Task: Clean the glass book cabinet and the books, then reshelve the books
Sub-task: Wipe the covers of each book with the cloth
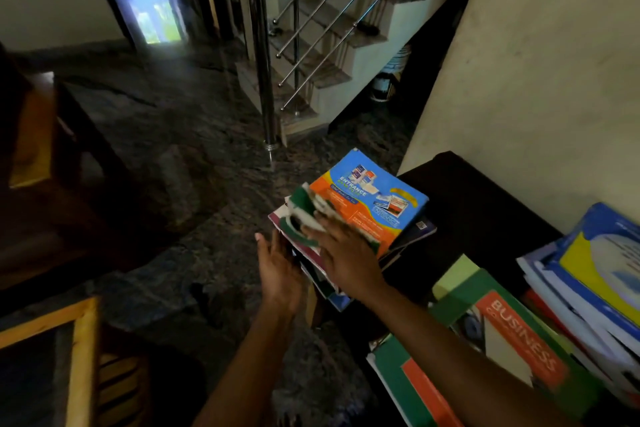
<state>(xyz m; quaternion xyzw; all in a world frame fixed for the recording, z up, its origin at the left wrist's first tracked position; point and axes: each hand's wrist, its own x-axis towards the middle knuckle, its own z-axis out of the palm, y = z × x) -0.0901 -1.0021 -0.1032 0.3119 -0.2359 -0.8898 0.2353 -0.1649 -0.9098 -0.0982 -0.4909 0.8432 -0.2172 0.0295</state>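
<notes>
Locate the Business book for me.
Head view, lower right: the Business book tops a pile between the Entrance book and the wall-side pile.

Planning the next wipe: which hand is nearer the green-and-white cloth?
Right. The right hand presses flat on the cloth atop the Entrance book; the left hand is at the stack's left edge, close to the cloth but not on it.

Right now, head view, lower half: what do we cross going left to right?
wooden frame → left hand → right hand → green Business book → blue-and-yellow book stack by the wall.
</notes>
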